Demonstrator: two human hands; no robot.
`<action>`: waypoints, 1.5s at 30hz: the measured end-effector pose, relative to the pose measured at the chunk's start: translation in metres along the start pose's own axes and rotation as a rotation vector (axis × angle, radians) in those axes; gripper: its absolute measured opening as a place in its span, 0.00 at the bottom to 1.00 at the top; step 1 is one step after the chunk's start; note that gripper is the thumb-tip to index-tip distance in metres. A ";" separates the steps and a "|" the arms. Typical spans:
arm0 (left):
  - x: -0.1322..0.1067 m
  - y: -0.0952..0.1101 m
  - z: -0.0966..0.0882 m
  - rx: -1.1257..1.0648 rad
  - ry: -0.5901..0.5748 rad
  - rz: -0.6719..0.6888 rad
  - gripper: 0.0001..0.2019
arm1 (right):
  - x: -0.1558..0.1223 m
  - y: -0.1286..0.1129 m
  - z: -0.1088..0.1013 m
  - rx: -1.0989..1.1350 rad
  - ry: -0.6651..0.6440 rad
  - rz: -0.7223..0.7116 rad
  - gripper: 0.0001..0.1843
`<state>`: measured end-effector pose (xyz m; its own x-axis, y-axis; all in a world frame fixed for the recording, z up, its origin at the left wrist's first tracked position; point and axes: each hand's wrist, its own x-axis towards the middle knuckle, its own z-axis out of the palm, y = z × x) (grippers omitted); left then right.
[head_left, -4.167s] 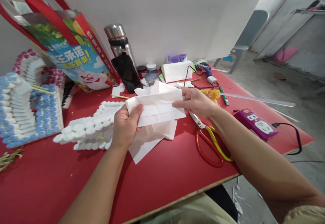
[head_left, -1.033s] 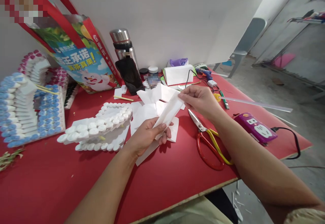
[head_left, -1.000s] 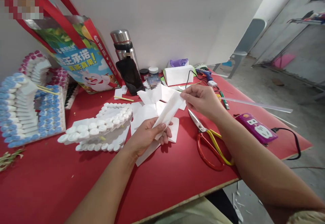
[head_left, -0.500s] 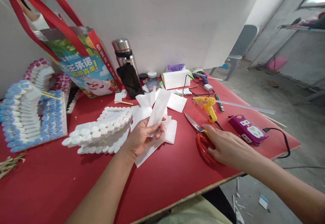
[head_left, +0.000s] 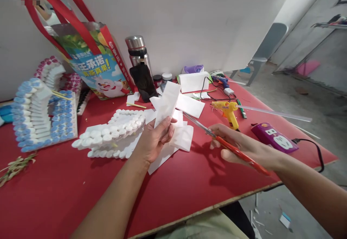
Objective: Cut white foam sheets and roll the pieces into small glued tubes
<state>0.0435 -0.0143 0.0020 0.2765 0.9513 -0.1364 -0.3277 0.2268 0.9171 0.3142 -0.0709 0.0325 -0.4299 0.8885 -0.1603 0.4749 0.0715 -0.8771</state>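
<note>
A folded strip of white paper [head_left: 168, 100] stands up from my left hand [head_left: 155, 138], pinched between thumb and fingers. My right hand [head_left: 235, 143] is closed around red-handled scissors [head_left: 233, 148], lifted above the table, their blades pointing left toward the paper. Whether the blades are parted is hard to make out. Below and behind my left hand lie more white paper pieces [head_left: 183, 138]. Left of it stands a structure of white rolled pieces [head_left: 116, 132] on white board. A yellow glue gun [head_left: 229, 112] with a clear glue stick lies just beyond my right hand.
On the red table [head_left: 89, 199], a purple power socket [head_left: 273, 138] sits at the right. Behind stand a phone [head_left: 143, 82], a steel flask [head_left: 137, 47] and a shopping bag [head_left: 100, 65]. Blue-and-white rolled work [head_left: 46, 116] is at the left.
My right hand has picked the scissors up off the table and turned them toward the paper. The left hand still holds the strip. The view has shifted slightly.
</note>
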 end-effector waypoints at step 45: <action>-0.007 -0.012 0.007 -0.062 -0.292 -0.233 0.13 | 0.031 0.009 0.018 0.142 0.010 0.110 0.23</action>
<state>0.0516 -0.0251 -0.0059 0.5930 0.7752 -0.2178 -0.2776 0.4507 0.8484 0.2913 -0.0515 0.0112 -0.3734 0.8918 -0.2555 0.4053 -0.0909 -0.9097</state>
